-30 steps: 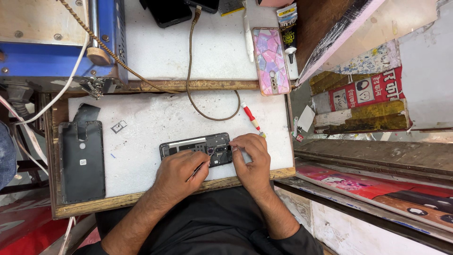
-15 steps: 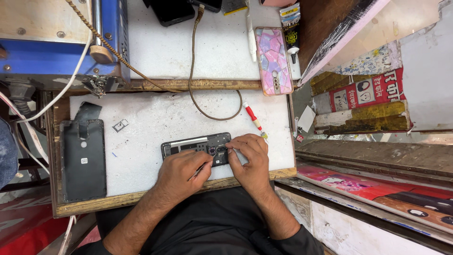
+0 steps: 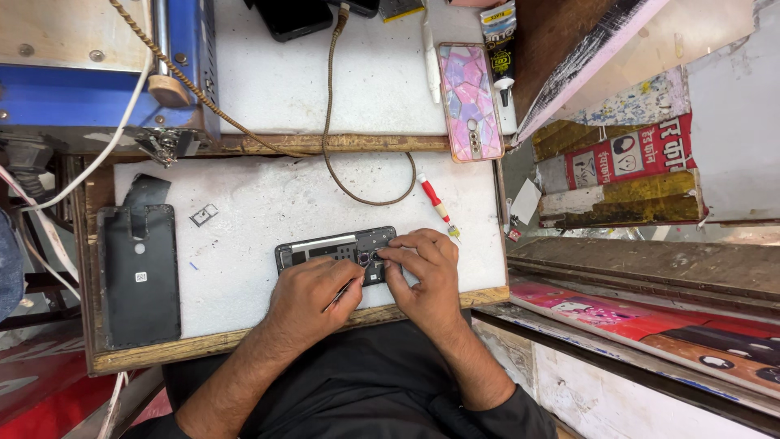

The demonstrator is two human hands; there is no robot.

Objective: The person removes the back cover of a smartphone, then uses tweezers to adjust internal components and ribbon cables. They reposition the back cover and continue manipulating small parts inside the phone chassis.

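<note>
Left hand (image 3: 313,297) holds thin tweezers (image 3: 343,294) in a narrow grip; right hand (image 3: 426,272) pinches the opened phone (image 3: 333,248) on the white worktop (image 3: 268,203)

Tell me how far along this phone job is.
Done: the black back cover is off and lies at the left of the white work surface. In hand: the left hand holds a thin tool at the opened phone, while the right hand steadies its end. Left: the phone is still open, its cover off; the red screwdriver lies unused beside it.
</note>
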